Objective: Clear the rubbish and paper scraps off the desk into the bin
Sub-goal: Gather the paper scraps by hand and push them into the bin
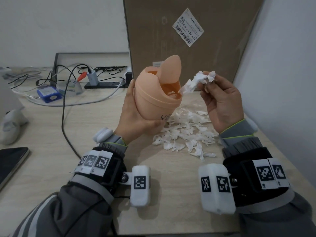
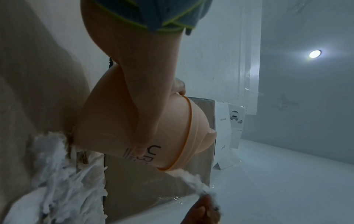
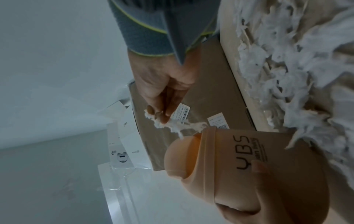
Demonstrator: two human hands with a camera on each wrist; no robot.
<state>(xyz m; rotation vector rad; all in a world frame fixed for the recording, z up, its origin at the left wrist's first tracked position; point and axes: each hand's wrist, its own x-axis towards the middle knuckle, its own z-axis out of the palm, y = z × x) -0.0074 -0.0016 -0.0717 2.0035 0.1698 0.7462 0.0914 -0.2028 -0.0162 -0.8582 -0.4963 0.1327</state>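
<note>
- Nearest the camera, two grey sleeves (image 1: 71, 207) are seen, each strapped with a black wrist band carrying white marker blocks.
- A loose heap of white paper scraps (image 1: 186, 132) is spread on the pale wooden desk (image 1: 51, 134), just beyond the wrists and between the two hands.
- A small peach bin (image 1: 157, 94) is held above the desk by the left hand (image 1: 135, 117); the palm and fingers are wrapped round its lower body, the thumb is laid along its left side, and a fingertip is seen beside the black lettering in the left wrist view.
- The bin is tilted to the right, its swing lid (image 1: 171, 65) is tipped up, and a few white scraps are visible inside the opening.
- A crumpled tuft of torn paper (image 1: 196, 82) is pinched between the thumb and fingertips of the right hand (image 1: 222, 103), which is raised just right of the bin; the tuft's lower end is touching the bin's rim at the opening.
- A dark tablet (image 1: 12, 161) is lying at the desk's left edge, with a white object beyond it.
- Farther left, a black cable (image 1: 63, 117), a blue box (image 1: 48, 94) and a black power strip (image 1: 106, 84) are gathered near the wall.
- At the back, a large cardboard box (image 1: 188, 35) with a white barcode label (image 1: 188, 27) is standing upright behind the bin.
</note>
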